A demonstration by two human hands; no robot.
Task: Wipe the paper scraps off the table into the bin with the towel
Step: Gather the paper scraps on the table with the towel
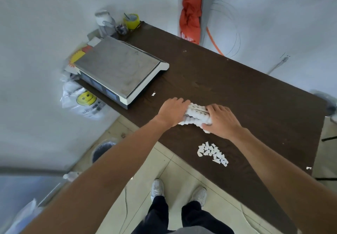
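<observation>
Paper scraps (pixel 212 153) heaped on table (pixel 237 88) near front edge, apparently unswept. Towel (pixel 197 115) bunched just beyond, left hand (pixel 172 111) and right hand (pixel 221 120) curled round its ends. Bin (pixel 102 151) on floor, left. Wiping seemingly all ahead.

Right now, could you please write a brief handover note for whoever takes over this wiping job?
Hands: the left hand grips the towel's left end and the right hand grips its right end.
Things: the folded towel lies on the table, beyond the pile of paper scraps. One stray scrap lies near the scale, and a second scrap lies by the table's right edge. The bin stands on the floor to the left.
Done: the towel is in hand.
Left: wipe the pile and both strays into the bin.
</observation>
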